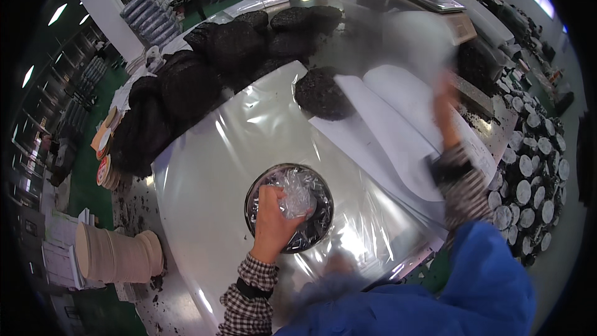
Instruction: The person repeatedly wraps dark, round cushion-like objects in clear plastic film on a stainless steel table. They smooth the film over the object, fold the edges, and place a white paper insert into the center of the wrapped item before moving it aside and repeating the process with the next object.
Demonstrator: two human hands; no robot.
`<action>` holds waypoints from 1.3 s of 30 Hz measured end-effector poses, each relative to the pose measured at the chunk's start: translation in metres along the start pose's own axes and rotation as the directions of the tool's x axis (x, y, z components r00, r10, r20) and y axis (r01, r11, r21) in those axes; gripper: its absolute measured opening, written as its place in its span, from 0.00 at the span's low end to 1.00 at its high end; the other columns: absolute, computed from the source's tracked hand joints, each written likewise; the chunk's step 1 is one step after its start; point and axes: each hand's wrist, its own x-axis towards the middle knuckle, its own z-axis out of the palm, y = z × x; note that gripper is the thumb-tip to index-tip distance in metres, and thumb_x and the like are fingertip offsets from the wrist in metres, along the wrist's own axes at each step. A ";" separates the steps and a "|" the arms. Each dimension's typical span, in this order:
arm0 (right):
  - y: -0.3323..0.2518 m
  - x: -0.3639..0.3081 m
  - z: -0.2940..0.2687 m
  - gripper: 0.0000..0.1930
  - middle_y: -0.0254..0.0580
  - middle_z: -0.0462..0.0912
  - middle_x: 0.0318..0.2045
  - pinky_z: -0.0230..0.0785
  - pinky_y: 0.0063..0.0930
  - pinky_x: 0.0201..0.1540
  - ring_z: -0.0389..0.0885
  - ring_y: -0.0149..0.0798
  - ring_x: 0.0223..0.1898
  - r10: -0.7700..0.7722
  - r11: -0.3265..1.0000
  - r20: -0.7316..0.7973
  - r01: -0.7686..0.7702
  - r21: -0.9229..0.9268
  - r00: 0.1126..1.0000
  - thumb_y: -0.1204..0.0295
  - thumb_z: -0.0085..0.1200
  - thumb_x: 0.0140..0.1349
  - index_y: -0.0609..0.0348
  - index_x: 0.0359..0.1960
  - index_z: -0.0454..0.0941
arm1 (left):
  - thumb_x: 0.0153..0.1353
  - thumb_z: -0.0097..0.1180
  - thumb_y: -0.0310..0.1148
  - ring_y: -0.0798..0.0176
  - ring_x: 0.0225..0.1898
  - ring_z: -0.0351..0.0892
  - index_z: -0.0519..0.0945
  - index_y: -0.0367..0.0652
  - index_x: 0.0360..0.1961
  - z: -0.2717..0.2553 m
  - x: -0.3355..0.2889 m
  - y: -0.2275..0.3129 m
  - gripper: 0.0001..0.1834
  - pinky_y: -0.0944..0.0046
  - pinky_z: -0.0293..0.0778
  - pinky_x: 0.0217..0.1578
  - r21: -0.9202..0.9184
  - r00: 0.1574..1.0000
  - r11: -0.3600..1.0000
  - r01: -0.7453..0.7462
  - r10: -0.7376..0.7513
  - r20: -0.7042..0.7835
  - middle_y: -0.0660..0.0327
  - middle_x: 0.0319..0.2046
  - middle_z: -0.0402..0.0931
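My left hand (272, 224) is closed on a wad of crumpled clear plastic film (297, 193) inside a round metal ring (249, 202). More film, with dark stuff showing beneath it, fills the ring. The ring lies on a large clear plastic sheet (205, 193) spread over the table. At the right, my right hand (445, 106) is reaching far out and smeared by motion. A blurred white sheet (423, 40) is at its fingers and smears along with it; its exact kind cannot be made out. White paper sheets (392, 118) lie under the right arm, beside a flat dark round cake (322, 93).
Dark, rounded bundles (230, 46) are heaped along the table's far left. Stacked pale discs (118, 255) stand at the left edge. A scale (435, 1) stands at the far right. Beyond the table's right side are many white-ended rolls (528, 168). Dark crumbs litter the tabletop.
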 end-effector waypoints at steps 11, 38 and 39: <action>-0.122 -0.040 0.179 0.34 0.46 0.40 0.75 0.27 0.54 0.73 0.34 0.57 0.75 -0.044 0.990 0.878 -0.095 0.100 0.476 0.47 0.24 0.74 0.55 0.74 0.44 | 0.41 0.74 0.35 0.42 0.71 0.51 0.52 0.36 0.70 -0.080 -0.015 -0.042 0.58 0.54 0.56 0.67 0.231 0.961 0.971 0.064 -0.122 0.247 0.44 0.71 0.46; -0.066 -0.079 0.145 0.34 0.49 0.66 0.66 0.57 0.31 0.66 0.65 0.44 0.65 0.411 0.486 0.693 -0.785 0.383 0.593 0.55 0.46 0.68 0.61 0.70 0.56 | 0.71 0.47 0.36 0.56 0.61 0.70 0.67 0.34 0.62 -0.013 -0.075 -0.040 0.23 0.55 0.67 0.62 -0.888 0.805 -0.273 0.371 -0.383 0.454 0.53 0.60 0.71; -0.074 -0.073 0.140 0.35 0.49 0.64 0.67 0.54 0.31 0.67 0.63 0.44 0.67 0.285 0.563 0.707 -0.710 0.423 0.647 0.55 0.49 0.67 0.61 0.70 0.56 | 0.71 0.47 0.36 0.56 0.59 0.72 0.68 0.34 0.61 -0.009 -0.080 -0.047 0.22 0.55 0.67 0.62 -0.885 0.810 -0.343 0.316 -0.388 0.440 0.54 0.57 0.73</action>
